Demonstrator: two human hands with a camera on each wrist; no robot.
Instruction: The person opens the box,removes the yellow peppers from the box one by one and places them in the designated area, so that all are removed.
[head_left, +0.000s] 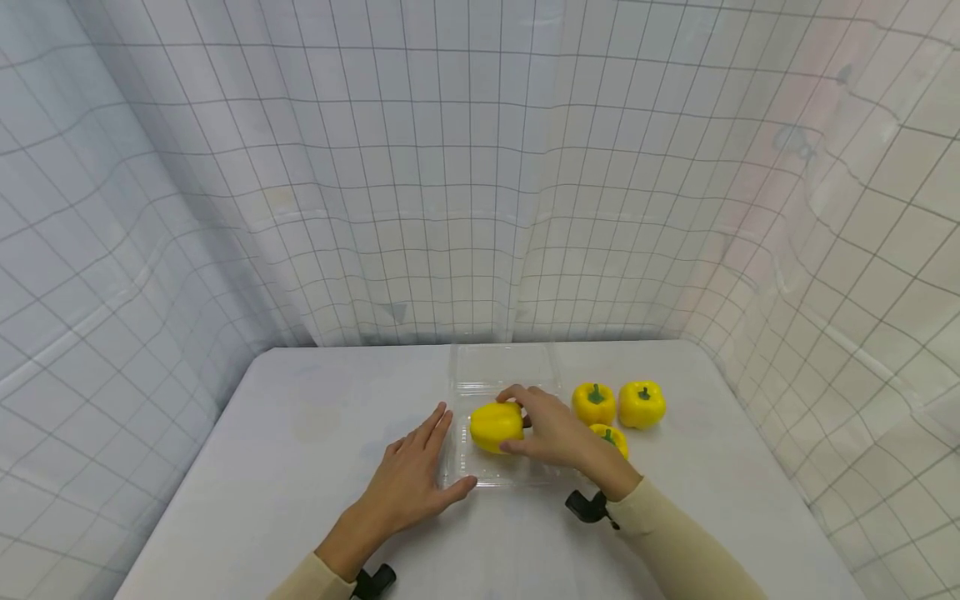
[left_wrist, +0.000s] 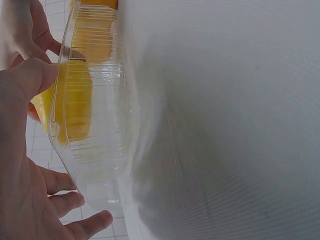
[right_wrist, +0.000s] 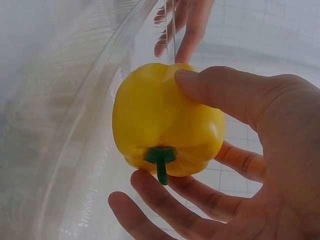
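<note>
My right hand [head_left: 553, 429] grips a yellow bell pepper [head_left: 495, 427] between thumb and fingers. The pepper lies on its side in the head view, over the near part of a clear plastic clamshell container [head_left: 517, 473]. In the right wrist view, its green stem [right_wrist: 161, 162] points toward the lower fingers. My left hand [head_left: 411, 475] rests along the container's left side with fingers straight and spread. From the left wrist, the ribbed clear wall [left_wrist: 100, 125] stands in front of the pepper, with the thumb and fingertips at its rim.
Right of the container stand several more yellow peppers: one [head_left: 594, 404] near its side, another [head_left: 642, 405] farther right, and a third [head_left: 615, 437] partly behind my right wrist. The container's lid [head_left: 504, 363] lies folded back toward the table's far edge. White gridded curtains [head_left: 450, 167] surround the white table [head_left: 315, 417].
</note>
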